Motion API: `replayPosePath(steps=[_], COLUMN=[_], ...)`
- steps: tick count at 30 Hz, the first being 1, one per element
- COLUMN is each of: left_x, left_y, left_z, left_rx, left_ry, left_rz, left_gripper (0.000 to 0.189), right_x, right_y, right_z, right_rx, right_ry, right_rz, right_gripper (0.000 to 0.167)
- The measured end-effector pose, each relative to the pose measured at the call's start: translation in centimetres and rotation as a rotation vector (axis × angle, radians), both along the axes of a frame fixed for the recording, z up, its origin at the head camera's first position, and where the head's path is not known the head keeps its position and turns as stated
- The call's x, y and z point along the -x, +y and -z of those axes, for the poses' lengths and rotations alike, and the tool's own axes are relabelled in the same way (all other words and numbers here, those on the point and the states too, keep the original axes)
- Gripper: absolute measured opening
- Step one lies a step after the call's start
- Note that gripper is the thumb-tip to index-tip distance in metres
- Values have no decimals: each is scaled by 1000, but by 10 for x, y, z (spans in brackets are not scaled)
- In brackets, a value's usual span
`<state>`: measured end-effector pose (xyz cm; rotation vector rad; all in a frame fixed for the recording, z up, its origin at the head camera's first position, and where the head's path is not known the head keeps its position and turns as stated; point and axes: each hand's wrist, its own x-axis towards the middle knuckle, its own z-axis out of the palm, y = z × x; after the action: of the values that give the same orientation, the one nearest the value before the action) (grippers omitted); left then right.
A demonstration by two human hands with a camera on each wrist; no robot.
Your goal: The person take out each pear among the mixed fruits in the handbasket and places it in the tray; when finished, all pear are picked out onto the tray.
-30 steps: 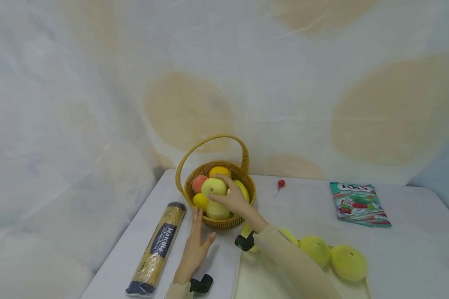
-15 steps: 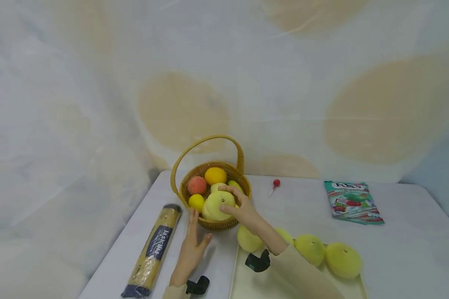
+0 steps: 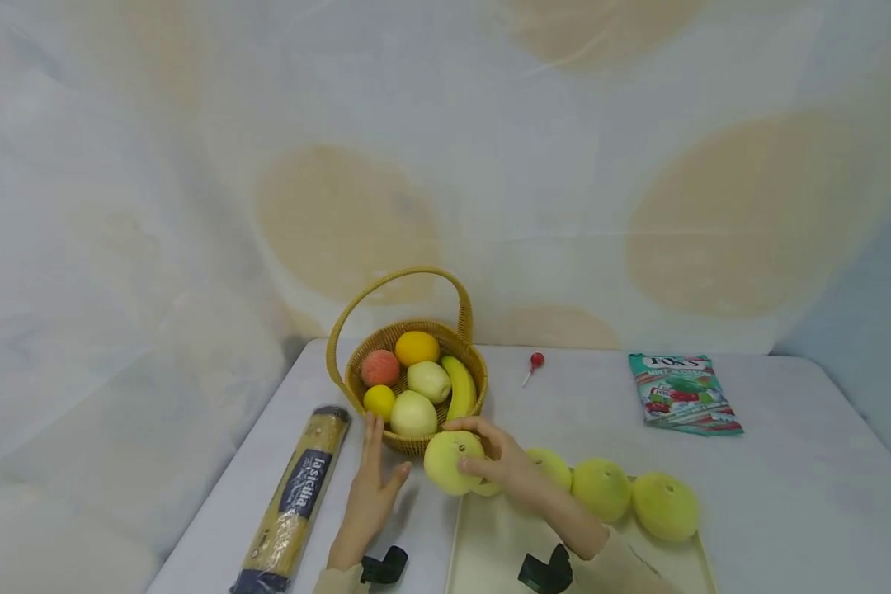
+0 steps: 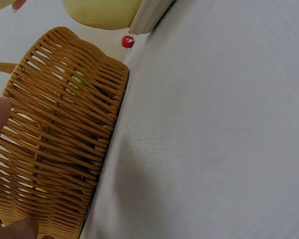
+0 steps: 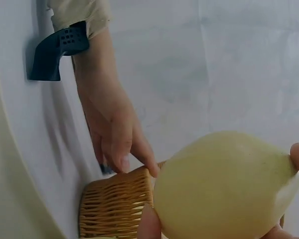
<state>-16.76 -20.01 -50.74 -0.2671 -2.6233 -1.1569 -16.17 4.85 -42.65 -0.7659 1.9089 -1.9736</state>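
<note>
I have the right hand [image 3: 516,472] gripping a round yellow-green fruit [image 3: 442,464] between thumb and fingers, near and right of the wicker basket [image 3: 403,445]. The left hand [image 3: 367,502], fingers extended, touches the basket's near side. That smooth skin could slip from my pinch — or knock the mostly hidden fruit on the right [image 3: 487,489]. The near tray [image 3: 490,544] edge is cut off.
</note>
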Motion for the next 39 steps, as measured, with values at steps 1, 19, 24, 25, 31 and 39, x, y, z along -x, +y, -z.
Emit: replayPosePath(steps=[1,19,24,25,31,39], left_x=[0,-1,-1,-1,-1,-1], left_y=[0,-1,1,1,2,2], left_z=[0,1,2,2,-2,-2], left_rx=[-3,1,-3,0,2,0], left_ry=[-1,3,-3,-4,-9,-22], left_rz=[0,-7,-13,-11,-5,-6], left_gripper=[84,85,84,84,83,83], right_x=[-1,-22,-26,-27,-31,-31], right_y=[1,25,30,30,29,31], right_z=[2,30,38,39,48,51], right_rx=[5,-110,-164,-173,-160,-132], right_ry=[-11,16,62,66,31,34], right_rz=[-13,-147,-139,-132,-126,-147], right_gripper=[48,34,29,28,27,27])
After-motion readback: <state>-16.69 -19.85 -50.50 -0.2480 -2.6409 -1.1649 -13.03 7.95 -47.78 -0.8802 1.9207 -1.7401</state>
